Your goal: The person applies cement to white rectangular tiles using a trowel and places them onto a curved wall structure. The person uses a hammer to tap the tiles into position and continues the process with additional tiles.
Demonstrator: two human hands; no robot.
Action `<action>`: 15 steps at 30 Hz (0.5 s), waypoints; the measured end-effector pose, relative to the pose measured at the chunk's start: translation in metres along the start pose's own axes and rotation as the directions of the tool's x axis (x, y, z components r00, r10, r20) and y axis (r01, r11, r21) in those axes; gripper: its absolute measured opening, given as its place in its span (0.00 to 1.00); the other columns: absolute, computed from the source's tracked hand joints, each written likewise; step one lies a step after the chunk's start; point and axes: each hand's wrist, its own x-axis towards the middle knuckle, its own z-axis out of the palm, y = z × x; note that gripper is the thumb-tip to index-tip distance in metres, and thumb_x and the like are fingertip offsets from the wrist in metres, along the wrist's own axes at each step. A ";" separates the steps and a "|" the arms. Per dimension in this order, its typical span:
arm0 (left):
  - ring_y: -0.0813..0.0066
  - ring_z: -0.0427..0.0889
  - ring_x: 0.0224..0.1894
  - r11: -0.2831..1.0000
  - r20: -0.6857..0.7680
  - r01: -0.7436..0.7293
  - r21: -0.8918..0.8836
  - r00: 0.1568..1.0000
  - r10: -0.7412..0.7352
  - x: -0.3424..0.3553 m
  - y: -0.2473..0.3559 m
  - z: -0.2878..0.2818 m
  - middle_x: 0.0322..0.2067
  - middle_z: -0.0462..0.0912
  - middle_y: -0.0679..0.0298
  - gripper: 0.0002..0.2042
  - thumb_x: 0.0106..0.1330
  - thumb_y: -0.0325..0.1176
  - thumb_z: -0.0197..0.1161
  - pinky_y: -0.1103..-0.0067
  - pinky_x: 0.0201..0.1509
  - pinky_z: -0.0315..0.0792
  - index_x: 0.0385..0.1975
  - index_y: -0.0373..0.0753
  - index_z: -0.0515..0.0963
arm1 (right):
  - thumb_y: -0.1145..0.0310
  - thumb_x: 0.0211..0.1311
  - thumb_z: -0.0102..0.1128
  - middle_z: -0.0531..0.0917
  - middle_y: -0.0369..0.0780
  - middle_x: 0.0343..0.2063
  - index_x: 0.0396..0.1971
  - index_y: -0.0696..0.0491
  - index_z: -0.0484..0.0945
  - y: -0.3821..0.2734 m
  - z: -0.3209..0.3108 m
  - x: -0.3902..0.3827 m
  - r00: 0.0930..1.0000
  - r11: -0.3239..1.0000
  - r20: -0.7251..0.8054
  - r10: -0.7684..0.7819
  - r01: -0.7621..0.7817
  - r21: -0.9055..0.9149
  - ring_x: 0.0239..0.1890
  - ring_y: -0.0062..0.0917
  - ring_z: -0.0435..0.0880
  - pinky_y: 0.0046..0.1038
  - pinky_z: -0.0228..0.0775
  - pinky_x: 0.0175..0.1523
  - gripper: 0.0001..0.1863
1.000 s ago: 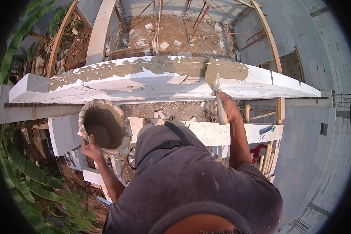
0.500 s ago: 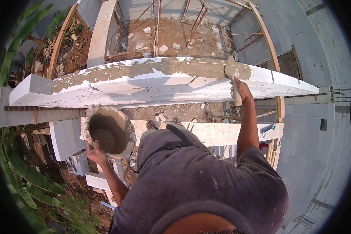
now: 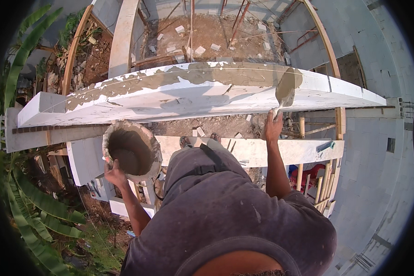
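My left hand [image 3: 115,174] grips the near left rim of a mortar-crusted bucket [image 3: 156,158]. Some grey mortar [image 3: 124,158] shows inside it. My right hand [image 3: 273,129] is closed around the handle of a trowel [image 3: 286,89]. The blade, coated in mortar, lies at the right end of the mortar bed [image 3: 170,79], over the edge of the white block wall [image 3: 184,103]. That bed runs in a patchy band along the top of the wall, with bare white block beyond it on the right. A thin string stretches along the wall top.
My feet stand on a pale plank [image 3: 280,152] behind the wall, with a blue-green tool [image 3: 325,146] at its right end. White blocks [image 3: 85,158] are stacked at left. Beyond the wall, rubble lies among scaffold poles. Timber posts [image 3: 324,39] rise on both sides; banana leaves [image 3: 37,216] hang at left.
The trowel has swung from upright at the wall top to pointing away from me, its blade across the wall's near edge. My right hand has come nearer to me. The bucket stays in my left hand.
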 end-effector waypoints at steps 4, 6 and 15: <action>0.81 0.66 0.21 0.998 0.045 -0.056 -0.035 0.997 0.058 0.008 -0.006 0.004 0.19 0.74 0.69 0.06 0.55 0.26 0.64 0.77 0.25 0.62 0.27 0.29 0.76 | 0.54 0.66 0.61 0.77 0.58 0.45 0.57 0.63 0.64 -0.026 0.054 0.031 0.997 0.967 -0.042 0.065 -0.073 -0.245 0.46 0.54 0.80 0.48 0.72 0.47 0.31; 0.81 0.65 0.21 0.998 0.044 -0.032 -0.052 0.998 0.035 0.003 0.007 0.012 0.19 0.73 0.69 0.06 0.55 0.26 0.64 0.77 0.25 0.62 0.26 0.29 0.75 | 0.55 0.66 0.61 0.72 0.58 0.52 0.55 0.64 0.63 -0.024 0.103 0.005 0.998 0.944 0.062 0.019 0.002 -0.329 0.45 0.53 0.81 0.48 0.75 0.45 0.31; 0.79 0.64 0.21 0.996 0.009 -0.073 0.044 0.997 0.073 -0.032 0.046 0.010 0.18 0.70 0.70 0.07 0.55 0.25 0.64 0.76 0.25 0.61 0.22 0.30 0.72 | 0.67 0.61 0.59 0.72 0.50 0.47 0.55 0.60 0.65 0.057 0.120 -0.120 0.839 0.905 0.542 -0.038 0.260 -0.338 0.45 0.48 0.80 0.45 0.77 0.44 0.25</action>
